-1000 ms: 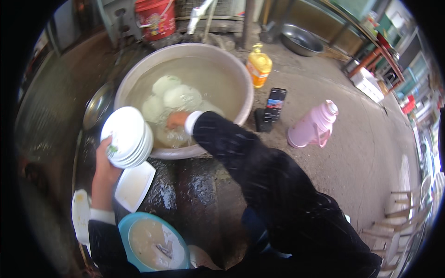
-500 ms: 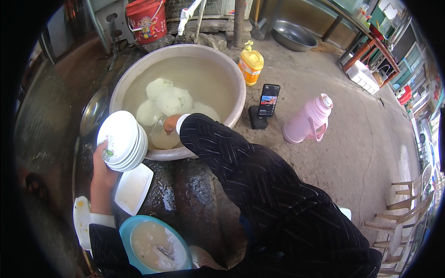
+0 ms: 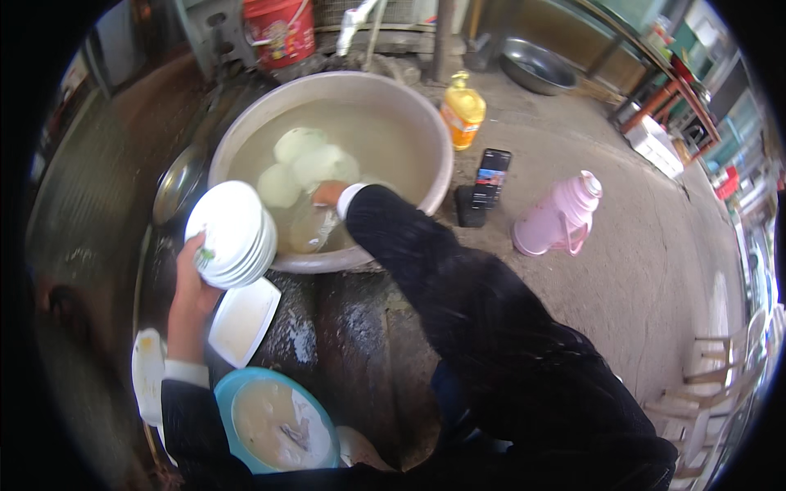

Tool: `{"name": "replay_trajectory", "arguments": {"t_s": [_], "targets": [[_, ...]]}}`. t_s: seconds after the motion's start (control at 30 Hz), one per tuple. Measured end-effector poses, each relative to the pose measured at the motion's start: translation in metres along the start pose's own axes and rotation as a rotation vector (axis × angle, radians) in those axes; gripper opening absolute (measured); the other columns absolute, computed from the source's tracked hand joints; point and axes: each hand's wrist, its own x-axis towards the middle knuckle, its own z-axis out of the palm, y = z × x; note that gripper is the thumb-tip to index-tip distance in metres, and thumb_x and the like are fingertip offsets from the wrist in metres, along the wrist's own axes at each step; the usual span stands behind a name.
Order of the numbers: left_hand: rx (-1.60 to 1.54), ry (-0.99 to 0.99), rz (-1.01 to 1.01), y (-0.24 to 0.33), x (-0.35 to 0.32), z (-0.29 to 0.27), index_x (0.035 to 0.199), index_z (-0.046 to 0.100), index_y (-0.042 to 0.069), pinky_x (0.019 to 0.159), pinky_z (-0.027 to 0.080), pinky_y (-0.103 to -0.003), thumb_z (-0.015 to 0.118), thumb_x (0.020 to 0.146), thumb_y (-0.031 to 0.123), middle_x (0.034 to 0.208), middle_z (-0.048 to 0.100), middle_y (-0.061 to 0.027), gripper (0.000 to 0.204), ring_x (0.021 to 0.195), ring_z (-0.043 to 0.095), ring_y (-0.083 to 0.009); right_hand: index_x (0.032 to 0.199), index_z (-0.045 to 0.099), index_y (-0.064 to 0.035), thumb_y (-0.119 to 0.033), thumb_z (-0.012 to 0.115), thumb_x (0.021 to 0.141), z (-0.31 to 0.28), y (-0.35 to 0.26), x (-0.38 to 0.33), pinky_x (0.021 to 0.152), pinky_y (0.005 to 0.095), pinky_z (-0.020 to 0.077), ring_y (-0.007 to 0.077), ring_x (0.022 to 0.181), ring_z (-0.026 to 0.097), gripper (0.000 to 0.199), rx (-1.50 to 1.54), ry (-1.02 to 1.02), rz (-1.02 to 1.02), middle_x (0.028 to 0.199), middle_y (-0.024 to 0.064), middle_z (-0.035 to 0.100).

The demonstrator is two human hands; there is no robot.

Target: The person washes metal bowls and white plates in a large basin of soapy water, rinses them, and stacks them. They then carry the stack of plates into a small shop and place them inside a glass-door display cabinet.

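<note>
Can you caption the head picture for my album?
Left hand holds stacked white dishes; right hand reaches into a tub of cloudy water.

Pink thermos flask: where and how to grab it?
Probably best by the handle of the pink thermos flask, coming from its near right side: the loop juts out there from the tall, round upright body, likely leaving a gap to grip through.

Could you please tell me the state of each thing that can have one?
Left hand: gripping white dishes.
Right hand: at the water, grip unclear.
White dishes: stacked, tilted.
Tub: holding murky water.
Blue basin: holding murky liquid.
Phone: propped up, screen lit.
Pink flask: standing upright.
Yellow bottle: standing, pump top on.
Long plate: stained yellow.
</note>
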Motion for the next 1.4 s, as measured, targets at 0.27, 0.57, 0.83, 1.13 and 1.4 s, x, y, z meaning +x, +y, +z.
{"name": "replay_trajectory", "arguments": {"t_s": [0.27,0.57,0.83,1.13,1.4], "targets": [[0.053,0.04,0.043,0.0,0.003,-0.008,0.146,0.044,-0.001,0.103,0.05,-0.055,0.055,0.094,0.041,0.135,0.062,-0.0214,0.068,0.12,0.064,-0.0358,0.106,0.076,-0.005,-0.012,0.067,0.088,-0.122,-0.083,-0.016,0.086,0.0448,0.0579,0.0331,0.105,0.072,0.022,-0.255,-0.056,0.282,0.112,0.0204,0.073],[-0.005,0.082,0.021,-0.001,0.001,-0.011,0.14,0.05,-0.001,0.104,0.051,-0.048,0.061,0.092,0.039,0.131,0.064,-0.0201,0.064,0.117,0.065,-0.0343,0.102,0.073,-0.0056,-0.02,0.064,0.094,-0.123,-0.06,-0.022,0.084,0.0485,0.0557,0.0389,0.097,0.071,0.019,-0.203,0.069,0.075,0.098,0.0231,0.072],[-0.002,0.014,0.003,0.002,-0.002,-0.001,0.142,0.05,0.003,0.1,0.054,-0.048,0.057,0.095,0.039,0.132,0.064,-0.0177,0.059,0.116,0.066,-0.0328,0.102,0.072,-0.0046,-0.028,0.058,0.098,-0.173,-0.081,-0.03,0.085,0.0546,0.0524,0.0483,0.095,0.066,0.028,0.253,0.542,0.3,0.097,0.0273,0.07],[-0.018,0.051,0.058,0.004,-0.012,0.021,0.144,0.049,0.008,0.095,0.057,-0.045,0.047,0.103,0.051,0.132,0.065,-0.0129,0.06,0.114,0.067,-0.0291,0.109,0.07,0.0077,-0.024,0.062,0.1,-0.236,-0.136,-0.011,0.052,0.0403,0.0584,0.0261,0.072,0.072,0.034,1.265,0.458,0.291,0.094,0.0176,0.074],[-0.01,-0.077,0.104,0.002,-0.007,0.02,0.148,0.047,0.005,0.104,0.052,-0.045,0.047,0.104,0.045,0.136,0.063,-0.0127,0.059,0.121,0.065,-0.0275,0.095,0.078,-0.0015,-0.025,0.063,0.094,-0.176,-0.173,-0.006,0.079,0.0417,0.0589,0.0368,0.084,0.073,0.028,0.672,0.532,0.084,0.089,0.0228,0.073]]}}
